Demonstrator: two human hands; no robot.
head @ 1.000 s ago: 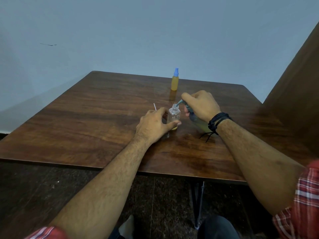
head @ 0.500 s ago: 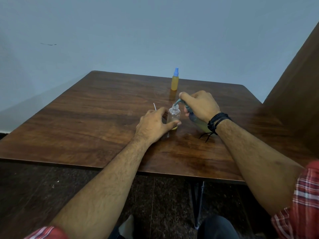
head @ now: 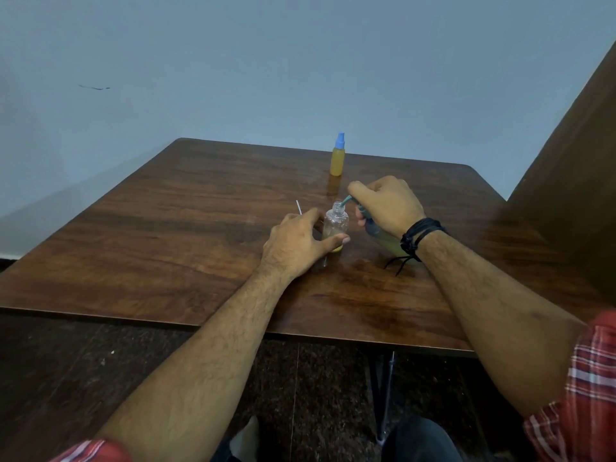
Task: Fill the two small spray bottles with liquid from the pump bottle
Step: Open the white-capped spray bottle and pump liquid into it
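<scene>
A small clear spray bottle [head: 336,223] stands uncapped on the wooden table [head: 200,235], with a little yellow liquid at its bottom. My left hand [head: 296,241] grips its lower part. My right hand [head: 388,203] holds the tilted pump bottle [head: 386,240], which contains yellowish liquid and is mostly hidden under the hand and wrist. Its teal nozzle [head: 345,203] points into the clear bottle's open neck. A second small spray bottle [head: 338,156], full of yellow liquid and capped in blue, stands farther back.
A thin white tube [head: 298,207] sticks up just behind my left hand. A dark wooden panel [head: 573,161] rises at the table's right side. A plain wall stands behind the table, and a metal table leg [head: 386,395] shows below the near edge.
My right hand has shifted very slightly on the pump bottle, the index finger sitting a bit further over the nozzle. The left hand and both spray bottles have stayed put.
</scene>
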